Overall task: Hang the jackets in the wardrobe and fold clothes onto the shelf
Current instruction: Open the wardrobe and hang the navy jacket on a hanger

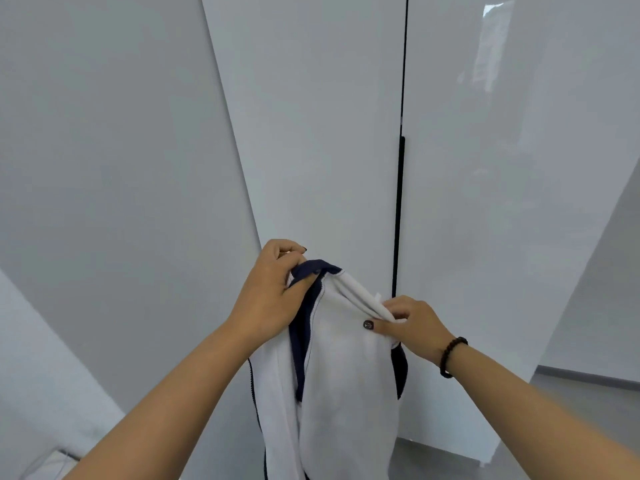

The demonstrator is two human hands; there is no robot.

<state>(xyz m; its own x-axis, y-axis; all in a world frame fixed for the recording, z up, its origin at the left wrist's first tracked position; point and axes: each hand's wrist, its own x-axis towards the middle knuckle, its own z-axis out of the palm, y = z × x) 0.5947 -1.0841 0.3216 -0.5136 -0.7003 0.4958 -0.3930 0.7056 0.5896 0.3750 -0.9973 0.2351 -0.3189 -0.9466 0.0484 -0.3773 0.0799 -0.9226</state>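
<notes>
- Head view: the fingers of the left hand point(273, 292) are curled over and pinch the navy collar edge point(317, 268) at the top of a white jacket point(346, 368); dark-painted nails show on this hand.
- The fingers of the right hand point(412, 323) pinch a fold of white fabric at the jacket's upper right edge, with the thumb, its nail dark-painted, pressed flat against the front of the cloth.
- A dark beaded bracelet point(452, 356) circles the right wrist; both forearms are bare and reach in from the lower corners of the frame.
- The jacket hangs from the two hands, held up in the air between them, its body falling straight down and out of the bottom of the frame.
- Navy trim runs down from the collar along the inner left side of the jacket; a second navy patch shows at its right edge, below the right hand.
- Directly behind the jacket stand the glossy white wardrobe doors point(329, 133), closed, with a narrow dark vertical seam point(400, 202) between two of them, just above the right hand.
- A further pale panel point(104, 168) fills the left of the frame, and a strip of grey floor point(571, 410) shows at lower right.
</notes>
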